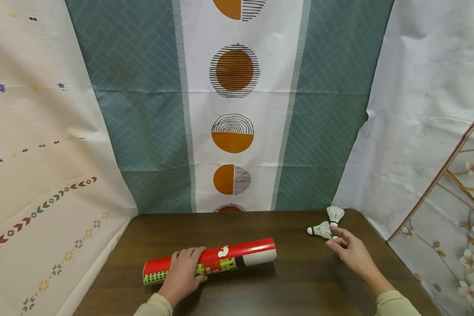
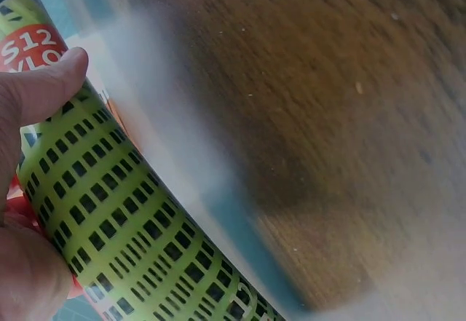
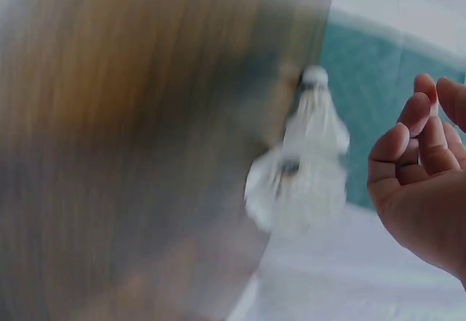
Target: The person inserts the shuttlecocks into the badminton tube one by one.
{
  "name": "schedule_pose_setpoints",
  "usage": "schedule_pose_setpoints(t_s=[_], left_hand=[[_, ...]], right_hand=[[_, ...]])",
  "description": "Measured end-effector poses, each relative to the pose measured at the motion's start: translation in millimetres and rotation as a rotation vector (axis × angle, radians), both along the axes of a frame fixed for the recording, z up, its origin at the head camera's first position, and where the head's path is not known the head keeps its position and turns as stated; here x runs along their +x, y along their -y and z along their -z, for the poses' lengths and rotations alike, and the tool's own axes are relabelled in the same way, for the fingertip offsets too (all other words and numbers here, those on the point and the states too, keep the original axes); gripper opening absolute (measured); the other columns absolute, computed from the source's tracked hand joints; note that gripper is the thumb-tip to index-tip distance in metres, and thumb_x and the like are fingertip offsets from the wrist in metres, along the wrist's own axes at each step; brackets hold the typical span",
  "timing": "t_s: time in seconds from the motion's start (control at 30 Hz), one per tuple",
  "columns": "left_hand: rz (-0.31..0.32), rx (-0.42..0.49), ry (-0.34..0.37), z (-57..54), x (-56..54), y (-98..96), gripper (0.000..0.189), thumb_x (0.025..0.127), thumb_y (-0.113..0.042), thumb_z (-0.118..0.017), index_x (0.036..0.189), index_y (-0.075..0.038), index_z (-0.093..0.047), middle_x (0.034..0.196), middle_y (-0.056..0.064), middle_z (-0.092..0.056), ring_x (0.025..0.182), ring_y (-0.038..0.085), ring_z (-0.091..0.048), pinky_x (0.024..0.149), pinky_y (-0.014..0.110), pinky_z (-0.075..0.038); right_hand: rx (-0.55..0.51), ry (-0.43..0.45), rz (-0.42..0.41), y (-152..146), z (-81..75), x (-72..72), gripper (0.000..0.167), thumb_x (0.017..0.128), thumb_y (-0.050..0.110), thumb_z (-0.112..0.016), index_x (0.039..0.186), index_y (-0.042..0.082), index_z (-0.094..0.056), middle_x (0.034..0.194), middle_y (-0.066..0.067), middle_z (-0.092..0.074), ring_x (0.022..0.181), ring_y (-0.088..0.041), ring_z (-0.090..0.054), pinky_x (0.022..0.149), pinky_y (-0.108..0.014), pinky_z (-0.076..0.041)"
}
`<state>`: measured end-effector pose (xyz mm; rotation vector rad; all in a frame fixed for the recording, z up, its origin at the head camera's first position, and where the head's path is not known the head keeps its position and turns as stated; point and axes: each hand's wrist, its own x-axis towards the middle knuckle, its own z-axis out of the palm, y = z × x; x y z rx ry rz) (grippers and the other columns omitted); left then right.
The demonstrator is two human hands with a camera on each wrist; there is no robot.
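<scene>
My left hand (image 1: 184,272) grips a cylindrical shuttlecock tube (image 1: 256,252), red on top with green-and-black checks below. The tube lies slantwise at the tabletop, its pale end toward the right. In the left wrist view my thumb (image 2: 54,81) presses along the tube's printed side. At the right my right hand (image 1: 353,252) is beside white feather shuttlecocks, its fingers loosely bent with nothing between them. One shuttlecock (image 1: 321,230) lies on its side, cork to the left. Another shuttlecock (image 1: 335,215) sits behind it, feathers toward the back. A small white bit shows at my fingertips, mostly hidden.
The dark brown wooden table (image 1: 292,289) has its back edge against a hanging green and white cloth (image 1: 150,131) with orange circles. A cream patterned cloth (image 1: 55,210) hangs at the left, and a floral cloth (image 1: 458,219) at the right.
</scene>
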<state>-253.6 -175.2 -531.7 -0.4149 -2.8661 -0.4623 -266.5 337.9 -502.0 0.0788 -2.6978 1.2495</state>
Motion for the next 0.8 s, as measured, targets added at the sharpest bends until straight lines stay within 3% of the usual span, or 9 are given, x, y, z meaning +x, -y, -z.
schedule_pose_setpoints(t_s=[0.2, 0.4, 0.63, 0.73, 0.8], left_hand=[[0.001, 0.010, 0.003, 0.2, 0.0, 0.4, 0.084, 0.068, -0.031, -0.103, 0.139, -0.011, -0.063, 0.129, 0.011, -0.071, 0.119, 0.035, -0.063, 0.107, 0.069, -0.044], [0.008, 0.016, -0.002, 0.7, 0.1, 0.4, 0.083, 0.069, -0.031, -0.102, 0.139, -0.011, -0.063, 0.129, 0.011, -0.071, 0.119, 0.036, -0.063, 0.107, 0.069, -0.044], [0.019, 0.021, 0.009, -0.6, 1.6, -0.2, 0.083, 0.070, -0.031, -0.102, 0.140, -0.010, -0.063, 0.129, 0.012, -0.071, 0.120, 0.037, -0.063, 0.107, 0.069, -0.044], [0.017, 0.019, 0.020, -1.0, 2.2, 0.2, 0.083, 0.070, -0.031, -0.102, 0.140, -0.010, -0.063, 0.130, 0.011, -0.071, 0.121, 0.036, -0.063, 0.108, 0.069, -0.043], [0.011, 0.020, 0.026, -1.3, 2.8, 0.9, 0.083, 0.070, -0.031, -0.102, 0.140, -0.010, -0.063, 0.131, 0.011, -0.071, 0.121, 0.036, -0.063, 0.108, 0.069, -0.043]], right_hand=[[0.095, 0.002, 0.094, -37, -1.2, -3.8, 0.057, 0.105, 0.024, -0.070, 0.153, 0.000, -0.050, 0.114, -0.016, -0.081, 0.093, 0.001, -0.070, 0.075, -0.024, -0.053], [0.156, 0.095, 0.108, -51, 10.4, -7.2, 0.058, 0.106, 0.025, -0.068, 0.151, -0.007, -0.049, 0.113, -0.022, -0.080, 0.100, -0.028, -0.078, 0.080, -0.036, -0.056], [0.135, 0.135, 0.093, -49, 25.2, -13.8, 0.056, 0.109, 0.025, -0.062, 0.148, -0.012, -0.051, 0.117, -0.026, -0.077, 0.090, -0.023, -0.076, 0.074, -0.031, -0.055], [0.141, 0.106, 0.161, -48, 24.4, -13.4, 0.056, 0.110, 0.032, -0.058, 0.145, -0.011, -0.055, 0.120, -0.032, -0.073, 0.099, -0.036, -0.075, 0.076, -0.037, -0.056], [0.150, 0.059, 0.245, -47, 23.4, -12.8, 0.054, 0.109, 0.035, -0.060, 0.140, -0.009, -0.062, 0.115, -0.031, -0.073, 0.096, -0.038, -0.071, 0.075, -0.039, -0.054]])
